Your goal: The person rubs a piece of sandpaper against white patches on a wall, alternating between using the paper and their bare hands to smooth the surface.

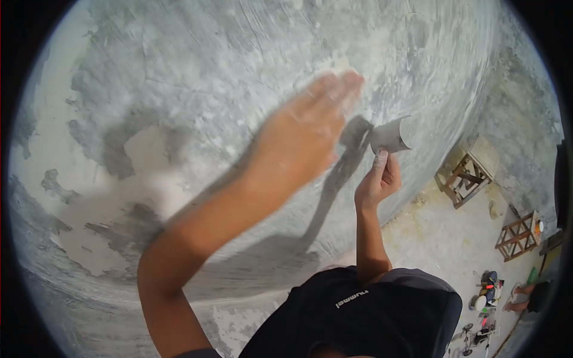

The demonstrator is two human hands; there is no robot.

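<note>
A grey plastered wall (227, 71) with pale smooth patches fills most of the view. Against it, my left hand (304, 128) lies flat with fingers stretched out, slightly smeared by motion and holding nothing. Lower and to the right, my right hand (379, 179) pinches a curled grey sheet of sandpaper (391, 136) between thumb and fingers. The sandpaper stands up from the grip, bent into an arc close to the wall. White dust marks my right thumb. Shadows of my head and arms fall across the plaster.
On the floor to the right stand a wooden stool (471, 173) and a second wooden frame stand (518, 235). Tools and containers (489, 292) lie scattered at the lower right, near another person's legs (520, 298).
</note>
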